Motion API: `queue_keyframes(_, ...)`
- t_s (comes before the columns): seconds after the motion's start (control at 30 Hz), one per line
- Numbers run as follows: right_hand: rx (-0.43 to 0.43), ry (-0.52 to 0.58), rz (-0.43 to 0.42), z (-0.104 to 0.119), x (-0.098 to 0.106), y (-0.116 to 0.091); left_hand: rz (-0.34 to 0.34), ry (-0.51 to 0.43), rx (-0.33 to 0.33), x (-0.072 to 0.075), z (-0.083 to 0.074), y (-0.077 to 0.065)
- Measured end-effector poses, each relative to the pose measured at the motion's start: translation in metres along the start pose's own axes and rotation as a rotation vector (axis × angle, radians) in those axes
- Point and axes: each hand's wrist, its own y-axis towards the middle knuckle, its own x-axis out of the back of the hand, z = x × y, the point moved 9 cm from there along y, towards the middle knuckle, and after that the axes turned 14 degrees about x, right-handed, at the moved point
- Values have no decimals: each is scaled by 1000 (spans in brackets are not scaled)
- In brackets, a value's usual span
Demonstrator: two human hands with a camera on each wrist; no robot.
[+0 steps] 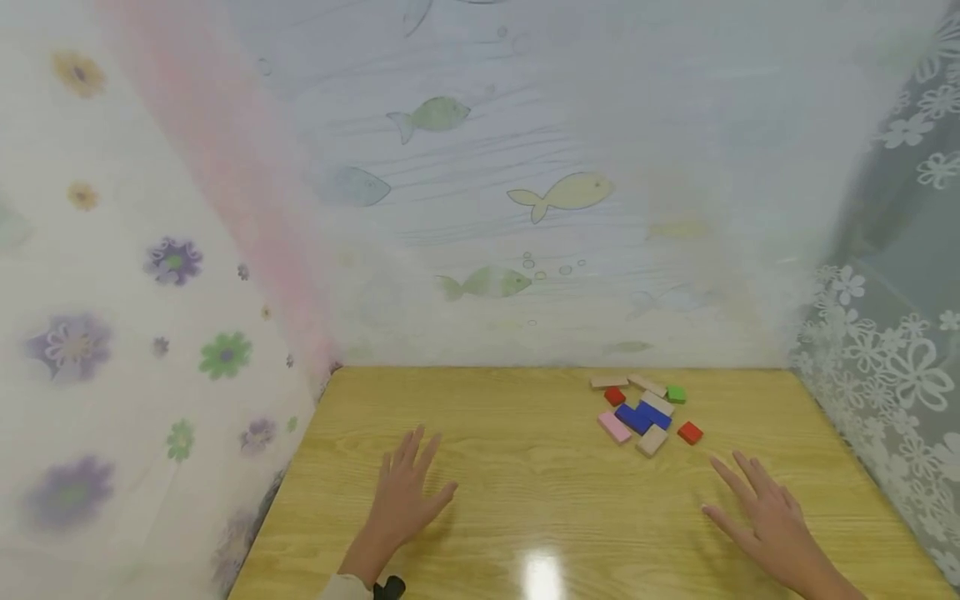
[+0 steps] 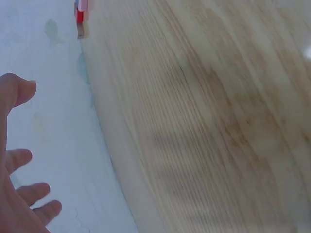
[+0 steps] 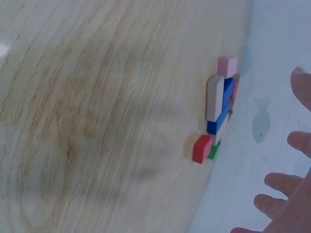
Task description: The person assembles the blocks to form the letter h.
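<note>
My left hand (image 1: 405, 498) hovers over the left part of the wooden table, fingers spread and holding nothing. On the right side my right hand (image 1: 767, 521) is likewise spread, just in front of a loose group of wooden blocks. Closest to it lies a red block (image 1: 690, 433). The group also has a pink block (image 1: 614, 427), two blue blocks (image 1: 634, 419), a green block (image 1: 676, 394), a second red block (image 1: 615, 396) and several plain wood blocks (image 1: 652, 441). In the right wrist view, the fingers (image 3: 284, 183) are apart from the blocks.
The wooden table (image 1: 517, 467) ends at a pale backdrop (image 1: 480, 208) printed with fish. A flowered white sheet (image 1: 135, 317) hangs along the left, and a lace-like flower curtain (image 1: 892, 358) along the right. A bright reflection shows near the table's front.
</note>
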Motion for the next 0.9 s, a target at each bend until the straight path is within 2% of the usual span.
queue_keyframes(0.2,64,-59,-66,4,10,5,-1,-149,-153,-11,-26,17)
queue_keyframes(0.3,116,-71,-116,9,17,9,12,-201,-201,-18,-39,26)
queue_keyframes(0.43,144,-26,-143,15,24,15,76,-244,-192,-32,-51,40)
queue_keyframes(0.57,116,18,-132,13,26,20,138,-280,-163,-48,-62,55)
queue_keyframes(0.7,100,21,-128,9,27,24,173,-300,-158,-63,-77,70)
queue_keyframes(0.9,151,-12,-160,6,28,36,202,-305,-173,-85,-102,93)
